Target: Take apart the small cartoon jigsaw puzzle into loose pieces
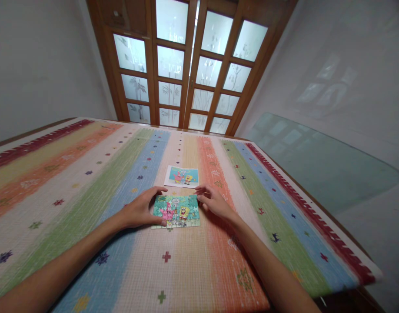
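A small assembled jigsaw puzzle (178, 211) with cartoon figures lies flat on the striped mat. My left hand (141, 209) rests against its left edge, fingers curved over the upper left corner. My right hand (213, 202) touches the right edge, fingers bent toward the upper right corner. Neither hand lifts the puzzle. Just beyond the puzzle lies a picture card (182, 176) showing similar cartoon figures on a blue ground.
A colourful striped mat (88, 182) covers the floor under my arms. Wooden doors with frosted glass panes (186, 65) stand at the far end. A glass sheet (317, 165) leans against the right wall. A plain wall runs along the left.
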`<state>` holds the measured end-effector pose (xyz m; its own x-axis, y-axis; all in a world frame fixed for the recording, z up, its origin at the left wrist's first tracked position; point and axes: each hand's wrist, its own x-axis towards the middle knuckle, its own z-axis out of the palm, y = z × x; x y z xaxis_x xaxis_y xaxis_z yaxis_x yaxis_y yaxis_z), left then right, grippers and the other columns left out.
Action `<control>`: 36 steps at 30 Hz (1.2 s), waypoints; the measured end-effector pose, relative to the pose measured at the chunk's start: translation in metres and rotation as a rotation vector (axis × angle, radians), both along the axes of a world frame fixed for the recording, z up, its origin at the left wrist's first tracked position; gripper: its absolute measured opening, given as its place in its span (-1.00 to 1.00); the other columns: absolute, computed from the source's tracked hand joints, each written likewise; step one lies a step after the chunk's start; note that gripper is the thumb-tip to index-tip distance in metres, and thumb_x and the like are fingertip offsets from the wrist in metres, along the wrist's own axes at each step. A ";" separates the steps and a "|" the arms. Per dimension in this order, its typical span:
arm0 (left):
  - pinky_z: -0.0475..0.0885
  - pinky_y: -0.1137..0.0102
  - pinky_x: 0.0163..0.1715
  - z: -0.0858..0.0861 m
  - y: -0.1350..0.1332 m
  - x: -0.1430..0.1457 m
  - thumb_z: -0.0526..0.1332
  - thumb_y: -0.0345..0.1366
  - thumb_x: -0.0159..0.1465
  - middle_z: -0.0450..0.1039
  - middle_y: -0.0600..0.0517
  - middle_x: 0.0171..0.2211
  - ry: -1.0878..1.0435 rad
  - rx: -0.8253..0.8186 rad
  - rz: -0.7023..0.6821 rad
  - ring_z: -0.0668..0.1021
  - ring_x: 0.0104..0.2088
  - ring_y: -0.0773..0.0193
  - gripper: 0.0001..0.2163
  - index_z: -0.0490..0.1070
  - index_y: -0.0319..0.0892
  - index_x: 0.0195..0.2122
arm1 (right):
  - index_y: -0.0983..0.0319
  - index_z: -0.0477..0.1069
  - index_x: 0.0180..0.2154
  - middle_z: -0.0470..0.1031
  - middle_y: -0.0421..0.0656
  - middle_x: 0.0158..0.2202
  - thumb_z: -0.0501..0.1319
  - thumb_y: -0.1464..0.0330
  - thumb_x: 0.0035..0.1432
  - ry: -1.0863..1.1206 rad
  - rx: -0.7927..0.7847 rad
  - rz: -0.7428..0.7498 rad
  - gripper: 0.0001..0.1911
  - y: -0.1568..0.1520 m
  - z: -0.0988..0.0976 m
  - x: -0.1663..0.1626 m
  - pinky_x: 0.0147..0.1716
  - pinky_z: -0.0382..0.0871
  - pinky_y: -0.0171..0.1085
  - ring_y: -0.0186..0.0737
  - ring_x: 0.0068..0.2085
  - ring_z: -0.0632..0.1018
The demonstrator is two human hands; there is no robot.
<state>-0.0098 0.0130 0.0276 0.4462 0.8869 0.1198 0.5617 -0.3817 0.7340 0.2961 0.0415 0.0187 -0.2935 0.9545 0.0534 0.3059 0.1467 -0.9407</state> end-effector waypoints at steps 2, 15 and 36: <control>0.41 0.13 0.05 0.001 -0.001 0.001 0.52 0.02 -0.05 0.47 -0.10 0.06 -0.020 -0.003 -0.007 0.51 0.05 -0.08 -0.19 0.33 -0.09 0.21 | 0.21 0.46 -0.13 0.57 -0.09 -0.18 0.25 0.43 0.10 -0.019 0.016 -0.013 -0.75 0.001 -0.001 0.000 -0.20 0.46 -0.20 -0.18 -0.21 0.56; 0.27 0.42 -0.40 -0.001 -0.002 0.007 0.41 -0.08 0.09 0.37 0.14 -0.36 -0.135 -0.102 0.029 0.35 -0.43 0.31 -0.32 0.31 -0.13 0.23 | 0.20 0.41 0.08 0.56 -0.12 -0.11 0.35 0.44 0.06 -0.112 0.056 0.185 -0.49 -0.014 0.008 -0.010 -0.16 0.37 -0.22 -0.23 -0.23 0.50; 0.49 0.22 -0.16 0.007 -0.003 0.014 0.15 -0.14 0.30 0.59 -0.07 -0.21 -0.174 -0.001 0.058 0.58 -0.20 0.09 -0.76 0.55 -0.13 -0.21 | 0.21 0.45 -0.31 0.44 -0.21 -0.33 0.37 0.39 0.12 -0.189 0.091 0.237 -0.88 -0.022 0.009 -0.019 -0.27 0.31 -0.25 -0.20 -0.28 0.44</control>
<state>0.0040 0.0102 0.0343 0.3664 0.9109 0.1898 0.4473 -0.3513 0.8225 0.2767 0.0199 0.0280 -0.5198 0.8522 0.0589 0.4211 0.3156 -0.8503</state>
